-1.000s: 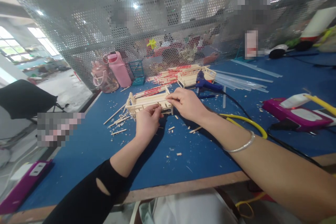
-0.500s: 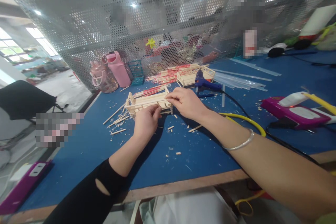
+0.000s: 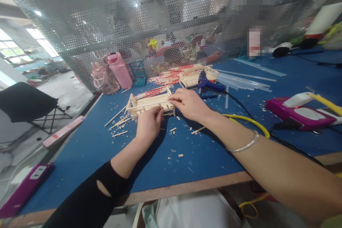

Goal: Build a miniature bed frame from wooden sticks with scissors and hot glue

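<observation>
At the middle of the blue tabletop sits the landmark, a small wooden frame of pale sticks, with slats, corner posts and thin rails. At the near side of the frame, the left hand has thumb and fingers drawn together, pinching the front rail. At the frame's right end, the right hand is closed to a pinch, thumb against forefinger on the rail near the corner; whether a smaller piece sits between those fingertips, I cannot tell.

Just behind the frame lie red-marked sticks. Beyond its right end stands a second stick frame, with a blue glue gun at that one's near side; clear strips fan out farther right of the landmark frame. Loose sticks lie by its left end, and wood scraps dot the surface in front of it. Behind the frame, to the left, are a pink bottle, a clear jug and a teal rack. Well to its right rests a purple power strip.
</observation>
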`<state>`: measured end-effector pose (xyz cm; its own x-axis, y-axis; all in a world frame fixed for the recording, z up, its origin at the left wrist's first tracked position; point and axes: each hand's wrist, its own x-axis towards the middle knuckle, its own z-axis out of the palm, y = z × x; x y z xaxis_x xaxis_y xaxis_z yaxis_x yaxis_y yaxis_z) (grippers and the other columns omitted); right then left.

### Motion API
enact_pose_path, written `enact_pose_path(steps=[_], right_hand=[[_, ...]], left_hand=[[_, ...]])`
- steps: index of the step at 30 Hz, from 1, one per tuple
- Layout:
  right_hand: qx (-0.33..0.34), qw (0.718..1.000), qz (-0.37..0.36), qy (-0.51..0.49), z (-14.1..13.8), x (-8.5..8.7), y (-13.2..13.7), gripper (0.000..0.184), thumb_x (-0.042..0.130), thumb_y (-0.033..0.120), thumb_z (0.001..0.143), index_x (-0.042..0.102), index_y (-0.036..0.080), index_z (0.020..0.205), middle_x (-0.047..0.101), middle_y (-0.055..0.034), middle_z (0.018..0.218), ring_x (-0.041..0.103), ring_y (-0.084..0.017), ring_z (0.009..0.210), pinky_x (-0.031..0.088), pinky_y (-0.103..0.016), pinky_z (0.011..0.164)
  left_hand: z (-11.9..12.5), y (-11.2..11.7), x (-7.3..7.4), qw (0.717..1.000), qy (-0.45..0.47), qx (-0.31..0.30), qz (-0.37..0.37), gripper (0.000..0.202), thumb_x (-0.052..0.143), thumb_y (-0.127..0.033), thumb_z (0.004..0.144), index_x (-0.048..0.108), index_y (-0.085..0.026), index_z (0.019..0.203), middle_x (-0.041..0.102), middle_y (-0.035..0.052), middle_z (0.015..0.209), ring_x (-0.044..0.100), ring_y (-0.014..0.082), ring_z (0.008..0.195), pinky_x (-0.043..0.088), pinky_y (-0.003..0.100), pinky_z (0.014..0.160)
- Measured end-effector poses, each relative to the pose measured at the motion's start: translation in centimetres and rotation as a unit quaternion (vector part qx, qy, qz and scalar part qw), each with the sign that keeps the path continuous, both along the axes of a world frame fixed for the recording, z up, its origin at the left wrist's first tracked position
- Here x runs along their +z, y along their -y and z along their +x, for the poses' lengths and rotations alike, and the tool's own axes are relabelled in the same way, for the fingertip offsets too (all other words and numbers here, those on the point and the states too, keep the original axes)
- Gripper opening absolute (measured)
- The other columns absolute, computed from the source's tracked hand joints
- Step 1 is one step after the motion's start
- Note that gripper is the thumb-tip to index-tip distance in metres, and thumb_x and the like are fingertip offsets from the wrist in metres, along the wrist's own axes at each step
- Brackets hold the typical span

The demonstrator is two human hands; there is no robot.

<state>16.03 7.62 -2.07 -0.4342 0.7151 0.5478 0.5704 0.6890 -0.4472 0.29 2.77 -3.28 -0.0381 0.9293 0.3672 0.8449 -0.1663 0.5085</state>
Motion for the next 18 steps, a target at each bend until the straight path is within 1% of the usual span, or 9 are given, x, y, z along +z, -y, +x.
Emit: enact_pose_path(steps=[3, 6, 9, 11, 13, 16, 18], right_hand=[[0.001, 1.000, 0.001, -0.002, 0.00, 0.04, -0.06, 0.020, 0.054, 0.015, 0.086, 0.073, 0.012, 0.091, 0.066, -0.0096, 0.086, 0.060, -0.018, 0.082, 0.044, -0.029, 0.076], [0.000, 1.000, 0.004, -0.005, -0.03, -0.03, -0.17, 0.020, 0.054, 0.016, 0.085, 0.073, 0.013, 0.088, 0.067, -0.0088, 0.085, 0.061, -0.018, 0.082, 0.044, -0.029, 0.077], [-0.002, 1.000, 0.006, -0.008, -0.02, -0.20, -0.29, 0.020, 0.054, 0.016, 0.085, 0.073, 0.013, 0.089, 0.067, -0.0088, 0.084, 0.061, -0.019, 0.081, 0.045, -0.030, 0.076], [0.000, 1.000, 0.010, -0.012, 0.01, -0.38, -0.39, 0.021, 0.053, 0.016, 0.085, 0.073, 0.013, 0.091, 0.067, -0.0092, 0.085, 0.061, -0.019, 0.081, 0.045, -0.030, 0.076], [0.008, 1.000, 0.018, -0.017, 0.08, -0.58, -0.52, 0.022, 0.052, 0.016, 0.085, 0.073, 0.014, 0.092, 0.067, -0.0090, 0.085, 0.061, -0.019, 0.082, 0.045, -0.030, 0.077], [0.017, 0.999, 0.027, -0.026, 0.18, -0.79, -0.70, 0.022, 0.052, 0.017, 0.085, 0.073, 0.017, 0.091, 0.068, -0.0078, 0.086, 0.061, -0.019, 0.083, 0.045, -0.030, 0.078], [0.017, 0.999, 0.026, -0.032, 0.20, -0.85, -0.74, 0.022, 0.052, 0.017, 0.085, 0.073, 0.016, 0.091, 0.068, -0.0077, 0.086, 0.061, -0.018, 0.083, 0.045, -0.030, 0.077]], left_hand=[[-0.06, -0.18, -0.01, 1.000, 0.024, 0.005, -0.005, 0.024, 0.049, -0.031, 0.082, 0.069, -0.019, 0.076, 0.068, 0.0021, 0.060, 0.060, 0.0160, 0.054, 0.040, 0.024, 0.055], [-0.02, -0.28, -0.09, 0.995, 0.089, 0.019, -0.036, 0.026, 0.051, -0.034, 0.081, 0.070, -0.017, 0.081, 0.068, 0.0008, 0.061, 0.055, 0.0138, 0.045, 0.040, 0.023, 0.049], [0.09, -0.18, -0.13, 0.991, 0.117, 0.026, -0.054, 0.025, 0.055, -0.034, 0.079, 0.071, -0.016, 0.086, 0.069, -0.0001, 0.061, 0.050, 0.0115, 0.039, 0.039, 0.023, 0.044], [0.17, -0.08, -0.09, 0.991, 0.119, 0.030, -0.055, 0.025, 0.057, -0.032, 0.077, 0.071, -0.017, 0.091, 0.069, -0.0003, 0.061, 0.049, 0.0107, 0.038, 0.039, 0.022, 0.044], [0.19, -0.05, -0.01, 0.991, 0.119, 0.031, -0.053, 0.025, 0.056, -0.033, 0.079, 0.070, -0.017, 0.091, 0.069, 0.0000, 0.062, 0.049, 0.0106, 0.038, 0.038, 0.022, 0.044], [0.09, -0.20, 0.07, 0.995, 0.094, 0.019, -0.036, 0.028, 0.050, -0.037, 0.083, 0.070, -0.017, 0.081, 0.069, 0.0011, 0.063, 0.053, 0.0119, 0.043, 0.039, 0.022, 0.046], [-0.05, -0.36, 0.03, 0.997, 0.068, 0.012, -0.024, 0.029, 0.050, -0.037, 0.083, 0.070, -0.017, 0.078, 0.069, 0.0013, 0.063, 0.056, 0.0132, 0.047, 0.040, 0.022, 0.048]])
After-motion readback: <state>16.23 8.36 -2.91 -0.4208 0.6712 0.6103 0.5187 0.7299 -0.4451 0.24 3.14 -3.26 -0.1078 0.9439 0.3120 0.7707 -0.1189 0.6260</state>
